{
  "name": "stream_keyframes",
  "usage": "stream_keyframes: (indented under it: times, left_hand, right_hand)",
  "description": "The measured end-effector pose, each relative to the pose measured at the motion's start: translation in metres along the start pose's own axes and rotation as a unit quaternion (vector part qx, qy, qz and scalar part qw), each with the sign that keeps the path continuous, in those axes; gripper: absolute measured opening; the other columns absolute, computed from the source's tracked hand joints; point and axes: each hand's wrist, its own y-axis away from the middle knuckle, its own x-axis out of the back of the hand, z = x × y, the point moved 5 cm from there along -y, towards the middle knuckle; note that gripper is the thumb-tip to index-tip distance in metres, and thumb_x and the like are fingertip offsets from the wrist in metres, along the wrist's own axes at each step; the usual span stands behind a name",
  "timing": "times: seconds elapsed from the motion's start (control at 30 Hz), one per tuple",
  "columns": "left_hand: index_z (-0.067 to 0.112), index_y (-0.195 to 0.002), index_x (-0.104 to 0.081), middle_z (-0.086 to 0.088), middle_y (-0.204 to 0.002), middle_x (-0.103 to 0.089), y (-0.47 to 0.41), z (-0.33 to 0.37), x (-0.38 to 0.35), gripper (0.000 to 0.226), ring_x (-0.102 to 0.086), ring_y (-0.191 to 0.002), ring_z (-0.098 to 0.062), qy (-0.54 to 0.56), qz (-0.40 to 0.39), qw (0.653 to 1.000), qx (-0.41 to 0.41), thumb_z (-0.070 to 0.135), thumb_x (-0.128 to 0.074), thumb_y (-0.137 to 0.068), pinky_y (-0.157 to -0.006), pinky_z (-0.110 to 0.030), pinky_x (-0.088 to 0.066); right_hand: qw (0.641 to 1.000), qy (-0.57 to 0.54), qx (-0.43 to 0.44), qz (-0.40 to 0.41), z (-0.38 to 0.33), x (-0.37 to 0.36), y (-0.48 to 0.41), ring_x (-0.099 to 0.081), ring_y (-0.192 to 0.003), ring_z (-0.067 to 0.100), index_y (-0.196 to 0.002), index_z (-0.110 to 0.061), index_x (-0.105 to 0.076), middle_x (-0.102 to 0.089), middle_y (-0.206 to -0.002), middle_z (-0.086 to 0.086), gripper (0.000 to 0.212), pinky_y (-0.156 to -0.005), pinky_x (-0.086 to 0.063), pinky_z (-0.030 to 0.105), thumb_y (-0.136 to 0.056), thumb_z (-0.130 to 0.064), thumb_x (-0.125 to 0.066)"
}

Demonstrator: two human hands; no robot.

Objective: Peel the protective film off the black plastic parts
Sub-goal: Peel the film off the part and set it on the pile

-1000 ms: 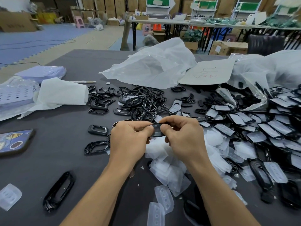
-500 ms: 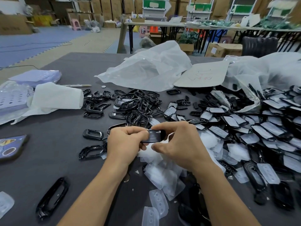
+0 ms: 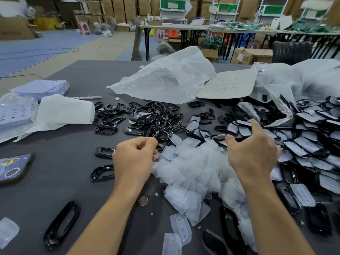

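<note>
Between parts: left of the film heap (image 3: pixel 193 168), the left hand (image 3: pixel 133 159) curls, its hold impossible to tell. Right of it, the right hand (image 3: pixel 252 153) hovers slack; it probably picks a filmed part (image 3: pixel 303 145) next.

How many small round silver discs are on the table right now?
2. The near disc lies by the left forearm, beside the peeled film pile; the far disc lies just past the pen tip. Others may be hidden under the piles.

Left hand (image 3: pixel 134 159): fingers curled inward — what they pinch, if anything, is hidden from here.
Phone (image 3: pixel 13 167): cut off by the left edge.
Cardboard sheet (image 3: pixel 228 85): red writing — too blurred to read.
</note>
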Motion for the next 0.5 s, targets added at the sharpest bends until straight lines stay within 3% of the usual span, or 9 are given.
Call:
stream_keyframes:
  times: [0.07,0.13,0.2,0.27,0.37,0.43,0.5]
  left_hand:
    - [0.045,-0.079,-0.077,0.025,-0.074,-0.074,0.0,0.006,0.005,0.023,-0.068,-0.069,0.004,-0.083,0.023,0.995,-0.051,0.027,-0.069,-0.089,-0.07,-0.026,-0.055]
    - [0.042,-0.111,-0.077,0.024,-0.106,-0.076,-0.002,0.007,0.002,0.033,-0.07,-0.095,0.001,-0.137,-0.003,0.986,-0.092,0.017,-0.064,-0.092,-0.094,-0.031,-0.057]
    - [0.034,-0.141,-0.062,0.014,-0.146,-0.06,-0.002,0.003,-0.01,0.05,-0.052,-0.136,-0.009,-0.209,-0.08,0.967,-0.123,0.015,-0.06,-0.096,-0.12,-0.031,-0.036]
    - [0.033,-0.154,-0.048,0.01,-0.163,-0.04,-0.002,-0.002,-0.022,0.055,-0.024,-0.154,-0.009,-0.284,-0.152,0.935,-0.148,0.022,-0.057,-0.1,-0.125,-0.03,-0.018]
    - [0.035,-0.147,-0.055,0.009,-0.163,-0.041,-0.003,-0.01,-0.03,0.045,-0.026,-0.154,-0.01,-0.372,-0.174,0.896,-0.168,0.037,-0.056,-0.101,-0.127,-0.036,-0.013]
    - [0.032,-0.126,-0.072,0.008,-0.147,-0.06,-0.005,-0.007,-0.027,0.03,-0.046,-0.14,-0.009,-0.349,-0.129,0.913,-0.168,0.036,-0.065,-0.097,-0.125,-0.034,-0.016]
    - [0.028,-0.099,-0.081,0.009,-0.12,-0.076,-0.004,-0.001,-0.021,0.011,-0.058,-0.11,-0.013,-0.304,-0.068,0.935,-0.171,0.026,-0.074,-0.091,-0.12,-0.033,-0.025]
  right_hand:
    - [0.998,-0.016,0.054,-0.001,-0.014,-0.006,0.011,-0.054,-0.127,0.028,-0.148,-0.018,-0.051,-0.067,-0.126,0.008,0.067,-0.111,-0.031,0.045,-0.088,-0.034,-0.077]
    - [0.991,-0.02,0.124,-0.038,-0.032,-0.018,0.023,-0.053,-0.125,0.023,-0.141,-0.022,-0.058,-0.068,-0.122,0.004,0.053,-0.108,-0.029,0.037,-0.09,-0.028,-0.073]
    - [0.978,0.007,0.185,-0.098,-0.046,-0.035,0.035,-0.049,-0.129,0.02,-0.138,-0.027,-0.061,-0.066,-0.126,0.0,0.045,-0.109,-0.023,0.031,-0.094,-0.027,-0.067]
    - [0.963,0.025,0.22,-0.153,-0.054,-0.049,0.043,-0.046,-0.132,0.018,-0.136,-0.029,-0.063,-0.065,-0.129,0.0,0.041,-0.111,-0.018,0.028,-0.095,-0.024,-0.062]
    - [0.947,0.037,0.238,-0.213,-0.056,-0.059,0.049,-0.051,-0.126,0.018,-0.127,-0.028,-0.069,-0.068,-0.121,0.001,0.034,-0.113,-0.022,0.03,-0.098,-0.022,-0.053]
    - [0.942,0.04,0.243,-0.228,-0.055,-0.059,0.05,-0.053,-0.122,0.018,-0.125,-0.027,-0.071,-0.071,-0.118,0.0,0.032,-0.113,-0.026,0.033,-0.099,-0.023,-0.052]
    - [0.947,0.015,0.229,-0.224,-0.053,-0.056,0.048,-0.06,-0.111,0.019,-0.122,-0.026,-0.073,-0.074,-0.114,0.001,0.031,-0.111,-0.038,0.037,-0.097,-0.024,-0.055]
